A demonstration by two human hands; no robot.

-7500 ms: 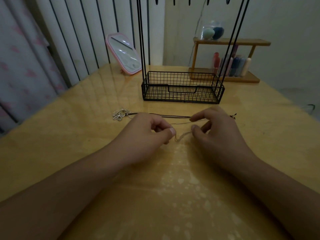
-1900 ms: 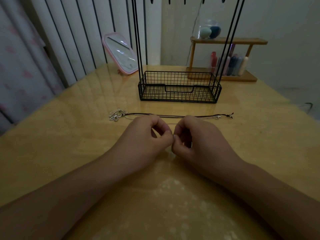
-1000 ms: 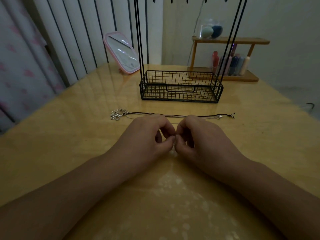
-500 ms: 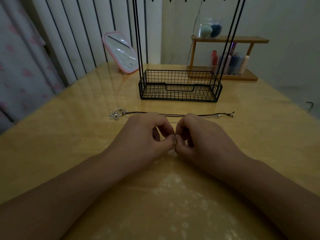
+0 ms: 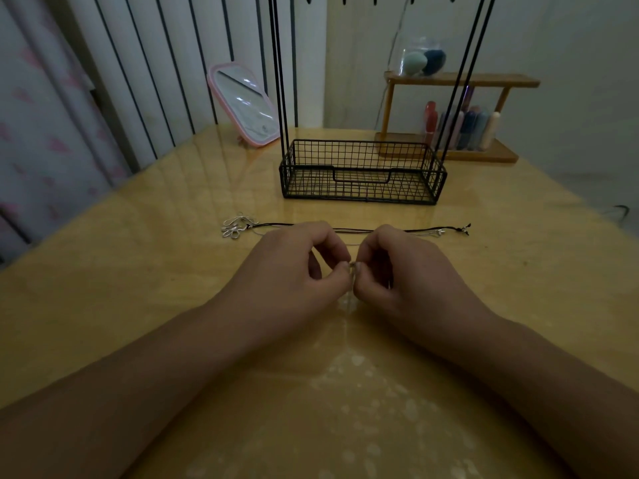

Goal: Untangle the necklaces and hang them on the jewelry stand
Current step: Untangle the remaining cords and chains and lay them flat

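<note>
My left hand (image 5: 294, 267) and my right hand (image 5: 404, 271) meet thumb to thumb over the wooden table (image 5: 138, 271). Both pinch a small pale piece of a thin necklace chain (image 5: 352, 267) between thumb and forefinger. Just beyond my knuckles a black cord necklace (image 5: 432, 230) lies stretched across the table, with a silver looped pendant (image 5: 237, 227) at its left end. The jewelry stand (image 5: 361, 174) is a black wire basket with tall thin rods, standing farther back; its hooks are cut off at the top edge.
A pink-framed mirror (image 5: 243, 103) leans at the back left. A small wooden shelf (image 5: 460, 115) with bottles and a jar of sponges stands at the back right. Striped curtains hang on the left.
Over the earlier frames my hands came together from a spread hold on the pale chain. In the last second they have stayed fingertip to fingertip with hardly any shift.
</note>
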